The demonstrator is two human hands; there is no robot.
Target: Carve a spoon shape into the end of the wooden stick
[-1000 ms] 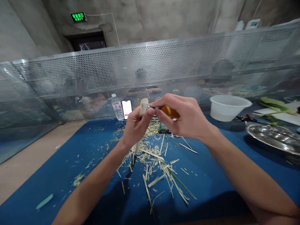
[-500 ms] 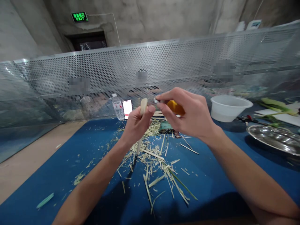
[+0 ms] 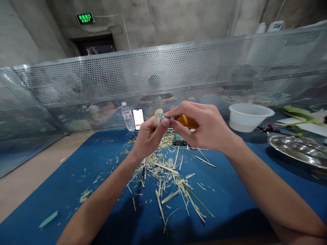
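My left hand (image 3: 147, 140) is closed round a pale, peeled-looking stalk (image 3: 156, 119), whose rounded upper end rises above the thumb. The stalk's lower part slants down below the fist toward the shavings. In my right hand (image 3: 208, 127) is a yellow-handled tool (image 3: 187, 121), pinched near its silver metal tip. That tip meets the stalk's upper end just above my left thumb; the tool's exact kind is hidden by my fingers. Thin pale strips and shavings (image 3: 163, 173) lie scattered over the blue tabletop (image 3: 224, 194) below both hands.
A water bottle (image 3: 127, 117) and an upright phone (image 3: 138, 119) stand behind my left hand. A green packet (image 3: 178, 139) lies among the shavings. To the right are a white tub (image 3: 249, 119), a steel dish (image 3: 296, 149) and green stalks (image 3: 301, 115). Perforated metal panels (image 3: 114, 78) close the back.
My right hand has moved left and slightly down, bringing the tool's metal tip from beside the stalk onto its upper end. My left hand has hardly moved.
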